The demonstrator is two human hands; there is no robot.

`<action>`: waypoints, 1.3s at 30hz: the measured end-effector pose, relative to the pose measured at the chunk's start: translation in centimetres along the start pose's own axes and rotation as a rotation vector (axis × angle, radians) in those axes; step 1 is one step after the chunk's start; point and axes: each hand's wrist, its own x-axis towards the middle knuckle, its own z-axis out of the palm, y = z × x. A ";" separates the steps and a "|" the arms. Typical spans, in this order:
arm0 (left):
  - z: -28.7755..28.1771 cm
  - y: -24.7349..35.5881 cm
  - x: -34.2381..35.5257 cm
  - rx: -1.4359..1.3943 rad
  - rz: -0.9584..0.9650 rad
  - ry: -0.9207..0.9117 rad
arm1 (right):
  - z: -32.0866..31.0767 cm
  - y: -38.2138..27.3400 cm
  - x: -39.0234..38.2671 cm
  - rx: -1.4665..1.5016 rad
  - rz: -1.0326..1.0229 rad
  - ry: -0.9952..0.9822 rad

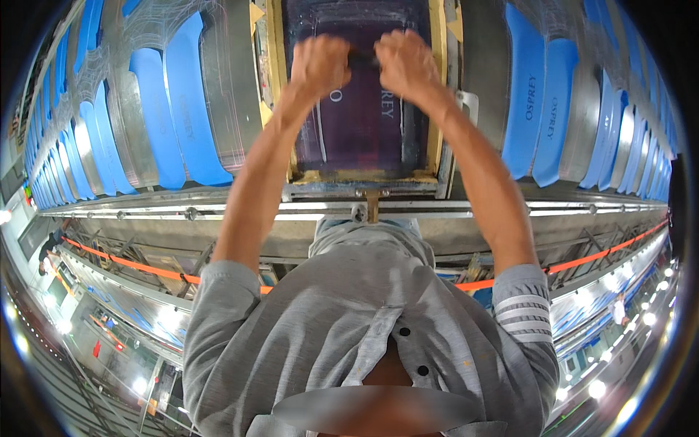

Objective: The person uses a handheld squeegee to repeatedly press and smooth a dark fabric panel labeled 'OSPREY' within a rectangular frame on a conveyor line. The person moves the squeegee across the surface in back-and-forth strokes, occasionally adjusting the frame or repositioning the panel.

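A printing screen [357,142] with dark purple mesh lies in front of me, its frame [435,138] edged with yellowish tape. Over its far part, my left hand [320,64] and my right hand [405,64] are both closed in fists, side by side with a small gap between them. In that gap shows a short stretch of a dark bar, which looks like a squeegee [363,57]; the fingers hide the rest of it. Pale lettering and light streaks show on the mesh below the hands. Both hands are slightly blurred.
Cut blue pieces lie in pairs on the grey table, left [191,102] and right [526,95] of the screen, with more toward both sides. A metal rail [255,210] runs along the near table edge. Behind me stretches an orange strip [604,255] beside another long table.
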 end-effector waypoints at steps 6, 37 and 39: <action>5.1 4.6 -16.8 -0.267 -0.031 -0.016 | 2.2 -10.1 -13.9 0.188 0.057 -0.215; 2.4 2.5 -10.7 -0.187 0.008 -0.170 | 0.0 -6.7 -9.0 0.262 0.109 -0.247; 1.6 0.7 -5.5 -0.018 0.053 -0.084 | -1.9 -3.7 -4.0 0.114 0.083 -0.245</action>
